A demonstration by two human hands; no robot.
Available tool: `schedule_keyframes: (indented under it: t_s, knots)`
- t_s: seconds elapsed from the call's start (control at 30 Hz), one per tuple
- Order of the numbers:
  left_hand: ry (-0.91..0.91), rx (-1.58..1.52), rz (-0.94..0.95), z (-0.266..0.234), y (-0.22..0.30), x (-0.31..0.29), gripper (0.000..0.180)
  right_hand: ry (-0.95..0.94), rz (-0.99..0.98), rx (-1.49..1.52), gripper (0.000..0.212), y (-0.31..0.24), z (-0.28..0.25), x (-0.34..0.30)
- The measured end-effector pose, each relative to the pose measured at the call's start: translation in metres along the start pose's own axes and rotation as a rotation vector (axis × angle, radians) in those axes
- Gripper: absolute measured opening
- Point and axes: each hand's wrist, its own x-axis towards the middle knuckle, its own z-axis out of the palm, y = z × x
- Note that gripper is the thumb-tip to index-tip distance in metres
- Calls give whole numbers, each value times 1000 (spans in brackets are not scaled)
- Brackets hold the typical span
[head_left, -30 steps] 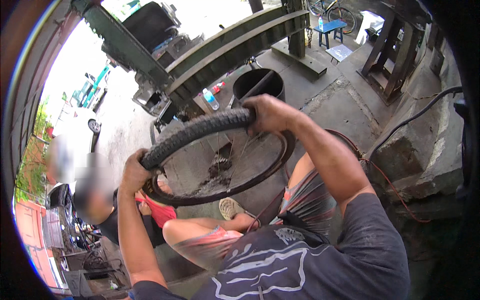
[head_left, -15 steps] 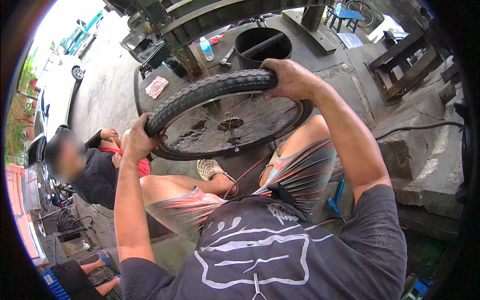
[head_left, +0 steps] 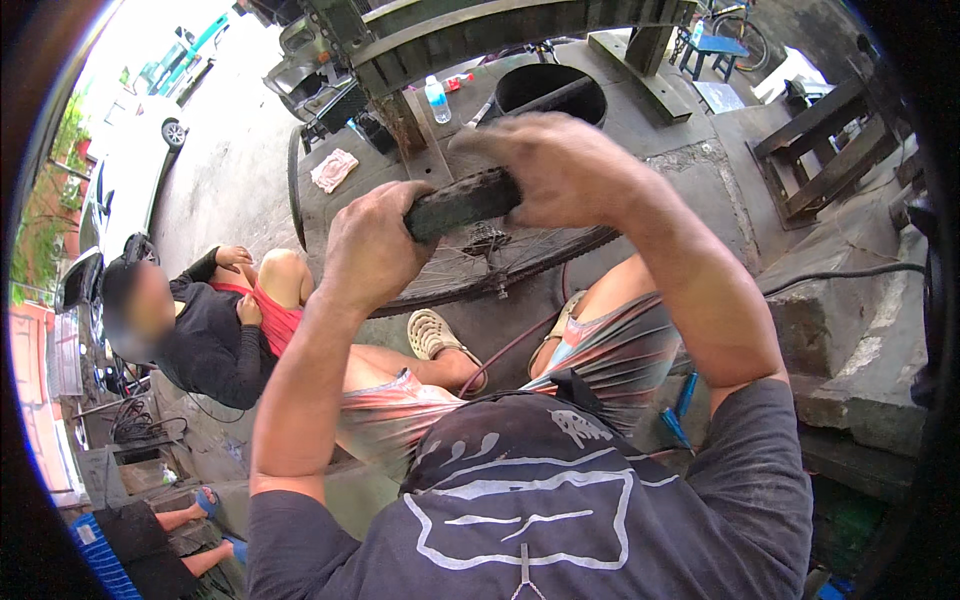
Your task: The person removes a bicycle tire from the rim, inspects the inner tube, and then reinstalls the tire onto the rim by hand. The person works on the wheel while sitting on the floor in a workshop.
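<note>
A black knobby bicycle tire (head_left: pixel 463 204) sits on a spoked bicycle wheel (head_left: pixel 455 268) in front of me, above my bent legs. My left hand (head_left: pixel 375 243) is wrapped around the tire on the left. From the right, my right hand (head_left: pixel 560 172) is closed over the same stretch, slightly smeared by motion. Between the two hands a short piece of tread shows. The hands cover much of the wheel's far side. Its hub, with a cog cluster (head_left: pixel 487 238), is visible below the tread.
Beyond the wheel are a black bucket (head_left: pixel 600 105), a water bottle (head_left: pixel 437 100) and a pink cloth (head_left: pixel 334 171). A person in a dark top (head_left: pixel 215 345) sits at left. Blue-handled tools (head_left: pixel 680 412) lie beside my right thigh. A heavy metal frame (head_left: pixel 500 45) stands ahead.
Both hands have slid toward each other along the tire's far side, from wide apart to close together. The view has shifted slightly.
</note>
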Motion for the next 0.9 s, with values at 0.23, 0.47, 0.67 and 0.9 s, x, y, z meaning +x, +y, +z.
schedule_keyframes:
  t_s: [0.23, 0.47, 0.67, 0.9]
  knots:
    - [-110, -107, -57, -9, -56, -33, 67, 36, -2, -14, 63, 42, 19, -14]
    - [18, -211, -259, 32, -146, -78, 49, 176, 101, 49, 71, 82, 0, -27]
    - [34, -203, -136, 18, -41, -12, 55, 94, 44, -67, 100, 61, -12, -31]
    - [-3, -204, -146, 28, -46, -35, 61, 89, 87, -207, 47, 47, 2, -4]
